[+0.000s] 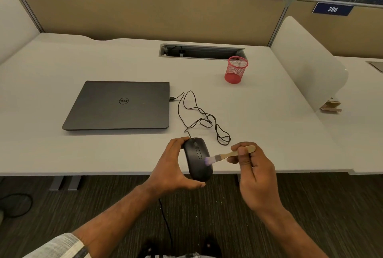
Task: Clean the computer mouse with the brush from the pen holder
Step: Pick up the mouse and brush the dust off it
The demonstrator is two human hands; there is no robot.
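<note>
My left hand (172, 166) grips a black wired computer mouse (196, 158) from its left side, lifted at the desk's front edge. My right hand (252, 172) pinches the wooden handle of a small brush (228, 155). The brush's pale bristles touch the right side of the mouse's top. The red mesh pen holder (236, 70) stands upright farther back on the desk, to the right.
A shut dark laptop (122, 105) lies left of centre on the white desk (62, 154). The mouse cable (199, 112) loops from the laptop's right side to the mouse. A cable slot (202, 51) opens at the back; a white divider (306, 66) stands at right.
</note>
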